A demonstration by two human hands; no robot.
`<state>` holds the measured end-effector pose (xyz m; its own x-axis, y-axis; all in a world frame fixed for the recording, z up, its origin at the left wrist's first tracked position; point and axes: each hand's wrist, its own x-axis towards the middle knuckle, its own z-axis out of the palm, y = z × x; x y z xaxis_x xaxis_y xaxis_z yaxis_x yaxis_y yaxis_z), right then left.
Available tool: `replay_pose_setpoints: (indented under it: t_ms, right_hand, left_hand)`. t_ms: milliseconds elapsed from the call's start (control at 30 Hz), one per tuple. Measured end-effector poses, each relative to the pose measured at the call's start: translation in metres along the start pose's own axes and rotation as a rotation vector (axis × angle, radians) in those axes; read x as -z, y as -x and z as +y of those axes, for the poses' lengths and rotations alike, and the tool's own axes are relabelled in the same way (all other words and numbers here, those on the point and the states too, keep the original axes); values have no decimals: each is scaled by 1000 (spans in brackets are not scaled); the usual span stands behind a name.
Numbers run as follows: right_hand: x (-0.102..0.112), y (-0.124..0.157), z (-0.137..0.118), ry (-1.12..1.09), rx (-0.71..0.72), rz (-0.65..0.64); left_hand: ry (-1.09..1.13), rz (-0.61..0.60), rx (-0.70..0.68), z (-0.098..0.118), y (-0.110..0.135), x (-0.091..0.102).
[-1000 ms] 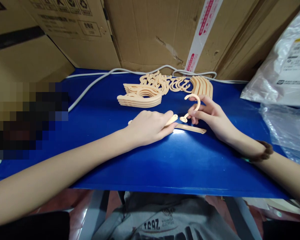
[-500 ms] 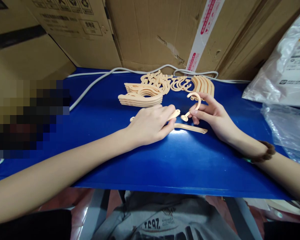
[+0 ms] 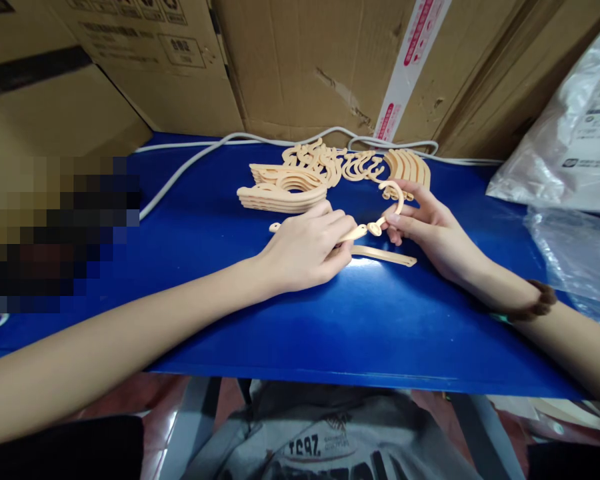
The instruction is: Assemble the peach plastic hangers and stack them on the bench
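My left hand [image 3: 310,247] is closed around a cream plastic hanger arm [image 3: 356,233], whose two ends show on either side of the fingers. Between thumb and fingers, my right hand [image 3: 425,223] pinches a cream hanger hook [image 3: 399,200] with its curve upward. The hook's round base lies right at the tip of the hanger arm; whether they touch I cannot tell. Another hanger arm [image 3: 387,256] rests on the table just below, its left end hidden by my left hand.
On the blue table [image 3: 380,333], behind my hands, are stacked hanger arms [image 3: 283,199], a pile of hooks [image 3: 313,160] and a row of curved arms [image 3: 410,167]. A white cable [image 3: 190,170] runs along cardboard boxes [image 3: 305,67]. Plastic bags [image 3: 555,153] lie at right.
My left hand has shifted slightly right with the hanger arm. The hook in my right hand has moved a little up and right, and the gap between the two parts has narrowed.
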<state>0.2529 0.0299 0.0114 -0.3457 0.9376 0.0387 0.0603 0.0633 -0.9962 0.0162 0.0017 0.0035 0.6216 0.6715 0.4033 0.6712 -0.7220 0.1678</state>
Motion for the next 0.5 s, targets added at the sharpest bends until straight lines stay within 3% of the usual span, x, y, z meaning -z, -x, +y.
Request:
replay_pose_setpoints:
  t_ms: [500]
  right_hand:
    - [3, -3, 3, -78, 6, 23]
  left_hand:
    - [9, -38, 0, 0, -1, -2]
